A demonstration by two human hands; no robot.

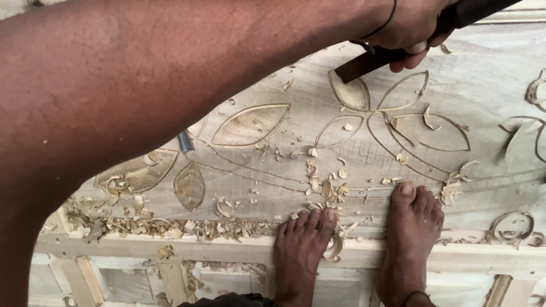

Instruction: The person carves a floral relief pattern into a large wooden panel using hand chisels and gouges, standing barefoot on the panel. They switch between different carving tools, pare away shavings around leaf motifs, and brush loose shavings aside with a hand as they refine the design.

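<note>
Nearest, one bare forearm (131, 85) crosses the view and hides the panel's (489, 74) upper left. One hand (406, 28) is clamped on a dark chisel (364, 63) touching a carved leaf (350, 94); which hand, I cannot tell. Two bare feet (301, 250) stand among shavings (170, 227) on the lower edge

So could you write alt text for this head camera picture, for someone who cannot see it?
A hand grips a dark-handled chisel against a pale wooden panel carved with leaf outlines, the arm stretching across the top of the view. Two bare feet stand on the panel's lower edge among curled wood shavings. A second tool peeks out from under the arm.
</note>
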